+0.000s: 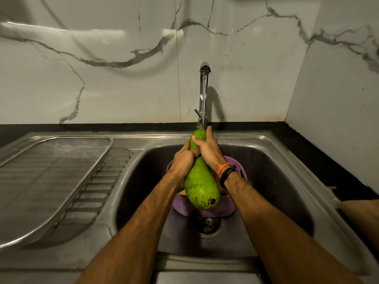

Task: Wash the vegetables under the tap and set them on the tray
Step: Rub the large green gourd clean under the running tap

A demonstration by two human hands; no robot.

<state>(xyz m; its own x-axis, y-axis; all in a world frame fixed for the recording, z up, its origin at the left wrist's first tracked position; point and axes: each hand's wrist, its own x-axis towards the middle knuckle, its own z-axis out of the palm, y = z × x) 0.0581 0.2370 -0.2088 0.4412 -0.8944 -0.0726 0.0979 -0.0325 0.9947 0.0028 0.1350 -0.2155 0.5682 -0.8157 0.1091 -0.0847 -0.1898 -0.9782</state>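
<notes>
Both hands are gripping the green gourd point(202, 181) over the sink point(266, 160); left hand point(182, 160) and right hand point(209, 150) are curling round its neck under the tap point(204, 89) stream; the tray point(51, 181) is lying at nine o'clock.

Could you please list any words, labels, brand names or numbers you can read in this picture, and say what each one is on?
There is no readable text anywhere in this view.
A small embossed mark on the sink rim, left of the tap base, is too small and blurred to read.
The gourd, purple basket and mesh tray carry no labels.
</notes>
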